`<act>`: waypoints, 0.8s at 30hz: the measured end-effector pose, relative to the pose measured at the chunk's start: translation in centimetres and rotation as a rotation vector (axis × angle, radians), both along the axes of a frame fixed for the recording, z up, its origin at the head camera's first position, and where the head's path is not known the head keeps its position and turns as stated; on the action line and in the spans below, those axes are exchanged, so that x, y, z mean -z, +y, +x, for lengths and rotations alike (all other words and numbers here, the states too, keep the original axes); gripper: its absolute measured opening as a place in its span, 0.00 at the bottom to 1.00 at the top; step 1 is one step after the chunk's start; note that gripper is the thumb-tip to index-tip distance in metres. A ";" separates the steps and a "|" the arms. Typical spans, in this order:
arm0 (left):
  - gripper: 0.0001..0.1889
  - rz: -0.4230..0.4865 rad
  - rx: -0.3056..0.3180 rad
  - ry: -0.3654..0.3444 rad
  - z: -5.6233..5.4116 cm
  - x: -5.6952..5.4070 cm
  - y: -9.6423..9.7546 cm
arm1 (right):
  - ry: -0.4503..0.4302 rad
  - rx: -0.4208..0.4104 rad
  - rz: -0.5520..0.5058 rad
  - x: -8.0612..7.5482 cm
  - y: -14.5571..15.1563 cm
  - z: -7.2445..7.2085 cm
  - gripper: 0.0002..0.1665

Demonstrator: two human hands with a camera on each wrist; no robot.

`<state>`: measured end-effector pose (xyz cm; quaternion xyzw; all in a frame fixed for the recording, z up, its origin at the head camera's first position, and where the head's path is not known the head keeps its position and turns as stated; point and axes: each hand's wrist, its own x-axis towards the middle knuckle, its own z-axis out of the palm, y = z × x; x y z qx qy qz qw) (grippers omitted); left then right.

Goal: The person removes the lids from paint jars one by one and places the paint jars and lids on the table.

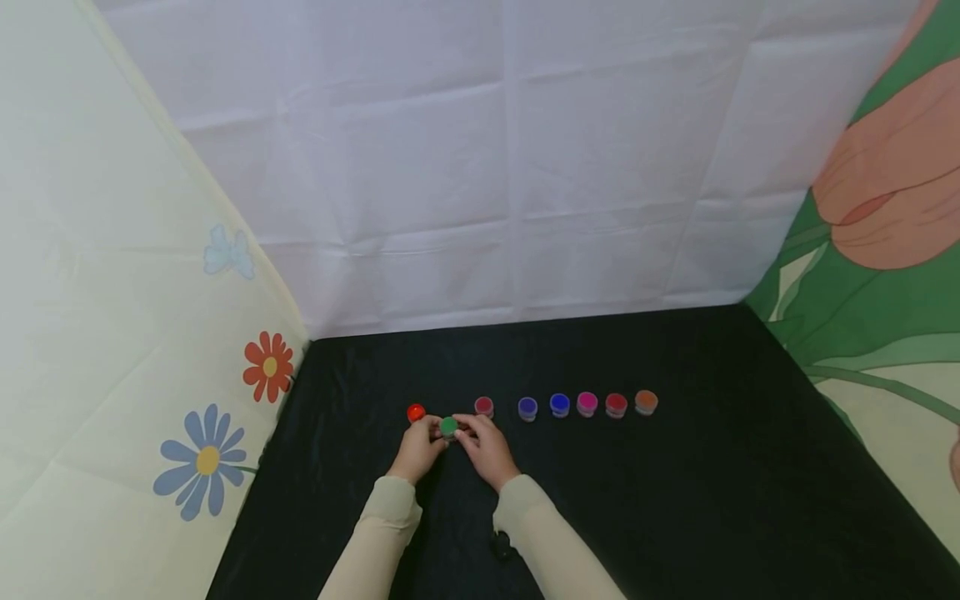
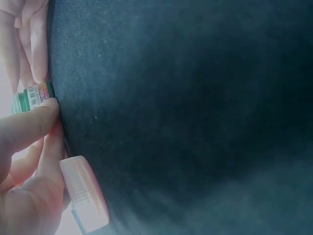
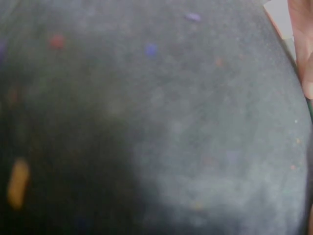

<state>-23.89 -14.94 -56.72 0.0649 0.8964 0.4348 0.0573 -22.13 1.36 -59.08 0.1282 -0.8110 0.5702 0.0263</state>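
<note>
A small green paint jar (image 1: 448, 427) with a printed label stands on the black cloth between the two hands. My left hand (image 1: 417, 450) pinches it from the left; the left wrist view shows the thumb on the label of the paint jar (image 2: 38, 97). From the other side, my right hand (image 1: 487, 450) has thumb and fingers at the jar. Just beyond the left fingers is a bright red-orange jar (image 1: 416, 412). Behind the right fingers sits a dark red jar (image 1: 483, 407). Only part of the right hand (image 3: 304, 49) shows in the right wrist view.
Several more jars stand in a row to the right, among them a purple one (image 1: 527, 408), a blue one (image 1: 559, 405), a pink one (image 1: 587, 404) and an orange one (image 1: 646, 402). A black cloth (image 1: 675, 500) covers the table. White and flowered sheets hang around it.
</note>
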 end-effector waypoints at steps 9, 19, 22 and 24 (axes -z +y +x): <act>0.12 -0.005 0.020 0.020 0.0 0.3 -0.1 | -0.028 -0.012 -0.036 -0.1 0.0 0.0 0.17; 0.13 -0.011 0.065 0.041 0.2 -0.1 -0.3 | -0.032 -0.007 -0.029 -0.1 -0.1 0.0 0.15; 0.13 -0.015 0.074 0.046 0.2 -0.1 -0.2 | -0.035 -0.008 -0.031 -0.1 0.0 0.0 0.14; 0.13 -0.012 0.074 0.044 0.2 -0.2 -0.2 | -0.027 -0.008 -0.026 0.0 0.0 0.0 0.14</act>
